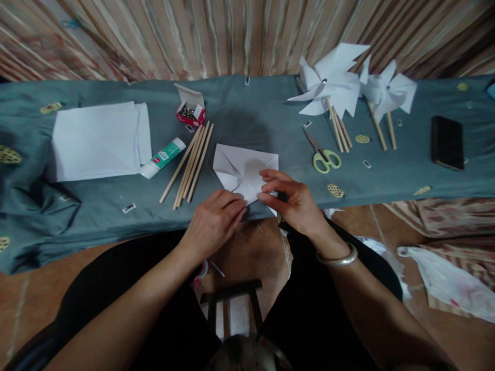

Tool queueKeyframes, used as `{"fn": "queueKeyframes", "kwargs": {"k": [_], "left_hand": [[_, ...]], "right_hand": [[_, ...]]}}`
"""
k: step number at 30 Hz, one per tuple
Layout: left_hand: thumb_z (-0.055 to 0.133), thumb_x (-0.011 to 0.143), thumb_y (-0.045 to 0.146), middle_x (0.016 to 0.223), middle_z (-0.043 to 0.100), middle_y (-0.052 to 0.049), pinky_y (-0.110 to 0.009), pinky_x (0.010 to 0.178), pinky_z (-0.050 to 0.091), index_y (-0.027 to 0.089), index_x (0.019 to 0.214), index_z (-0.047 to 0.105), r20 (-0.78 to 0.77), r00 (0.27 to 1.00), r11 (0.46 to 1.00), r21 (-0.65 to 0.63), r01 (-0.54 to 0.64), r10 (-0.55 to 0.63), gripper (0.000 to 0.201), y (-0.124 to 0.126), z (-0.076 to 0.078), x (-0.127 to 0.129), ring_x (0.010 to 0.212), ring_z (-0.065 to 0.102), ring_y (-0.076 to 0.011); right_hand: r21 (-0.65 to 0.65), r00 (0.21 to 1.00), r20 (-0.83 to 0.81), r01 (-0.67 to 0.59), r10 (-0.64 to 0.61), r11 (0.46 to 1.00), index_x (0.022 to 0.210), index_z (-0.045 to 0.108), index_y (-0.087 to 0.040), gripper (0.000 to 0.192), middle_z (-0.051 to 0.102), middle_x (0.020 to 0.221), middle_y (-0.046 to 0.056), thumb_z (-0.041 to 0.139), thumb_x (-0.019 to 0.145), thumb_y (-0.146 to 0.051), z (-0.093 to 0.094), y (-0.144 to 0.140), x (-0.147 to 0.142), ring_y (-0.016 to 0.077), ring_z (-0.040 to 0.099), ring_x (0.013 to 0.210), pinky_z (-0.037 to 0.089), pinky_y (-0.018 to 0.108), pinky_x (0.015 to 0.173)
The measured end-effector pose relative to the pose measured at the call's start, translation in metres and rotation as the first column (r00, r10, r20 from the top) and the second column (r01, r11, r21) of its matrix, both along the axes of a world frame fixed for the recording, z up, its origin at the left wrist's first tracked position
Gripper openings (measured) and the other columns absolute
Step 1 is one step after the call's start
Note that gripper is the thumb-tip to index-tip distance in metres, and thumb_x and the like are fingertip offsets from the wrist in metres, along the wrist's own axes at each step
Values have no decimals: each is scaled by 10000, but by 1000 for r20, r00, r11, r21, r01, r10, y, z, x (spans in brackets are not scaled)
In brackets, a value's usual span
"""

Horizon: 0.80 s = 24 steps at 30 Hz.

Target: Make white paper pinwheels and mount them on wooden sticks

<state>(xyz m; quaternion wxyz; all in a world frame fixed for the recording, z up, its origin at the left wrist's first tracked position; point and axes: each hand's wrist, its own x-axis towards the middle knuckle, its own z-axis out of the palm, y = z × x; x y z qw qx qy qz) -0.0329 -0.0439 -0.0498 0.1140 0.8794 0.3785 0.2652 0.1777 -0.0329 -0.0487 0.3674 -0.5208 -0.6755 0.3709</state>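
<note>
In the head view, a square of thin white paper [242,167], creased and cut along its diagonals, is seen lying flat on a grey-green tablecloth [270,113] at the near edge. Its nearest corner is pinched by the left hand [214,221], fingers pressed together on the sheet. The right hand [294,201] is curled over the same corner, thumb and fingertips closed on a folded flap; a smooth silver bangle [338,257] is worn at its wrist. Just beyond the left hand, a bundle of slim round wooden sticks [191,162] is laid, with a glue tube [162,157], a small open box of pins [190,109] and stacked paper sheets [98,139] farther left. Beyond the right hand, green-handled scissors [325,157] and finished paper pinwheels [332,82] are found; a dark phone [447,142] lies well to the right.
</note>
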Motion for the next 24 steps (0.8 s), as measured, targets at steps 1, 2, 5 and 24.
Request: {"fn": "queueKeyframes", "kwargs": {"k": [1, 2, 5, 24], "left_hand": [[518, 951, 196, 954, 692, -84, -321, 751, 540, 136, 1015, 648, -2, 1000, 1000, -5, -10, 10, 157, 0, 0, 0, 860, 612, -195], [517, 953, 207, 945, 688, -80, -320, 746, 537, 143, 1042, 637, -6, 1000, 1000, -11, -23, 23, 163, -1, 1, 0, 852, 614, -194], [515, 958, 223, 911, 669, -70, -314, 725, 530, 147, 1160, 587, -24, 998, 998, -26, -54, 53, 227, -2, 1, 0, 817, 612, -188], [525, 945, 172, 957, 680, -94, -331, 748, 562, 118, 1089, 650, -1, 1000, 1000, -4, -17, 17, 198, -2, -4, -2, 870, 622, -202]], "right_hand": [[20, 999, 33, 14, -15, 1000, 805, 701, -229, 60, 652, 1260, 79, 677, 833, -277, -1, 1, -2, 231, 635, 1133, 476, 456, 1031], [39, 997, 73, 26, -29, 999, 805, 699, -229, 54, 652, 1259, 78, 669, 834, -263, -2, 1, -4, 232, 635, 1129, 478, 458, 1025], [91, 980, 186, 50, -67, 995, 801, 700, -218, 48, 652, 1254, 89, 661, 826, -230, -3, 3, -10, 244, 633, 1121, 487, 464, 1000], [191, 925, 327, 133, -191, 972, 728, 653, -198, 62, 645, 1242, 109, 663, 781, -168, -4, 8, -29, 267, 614, 1121, 485, 471, 984]]}}
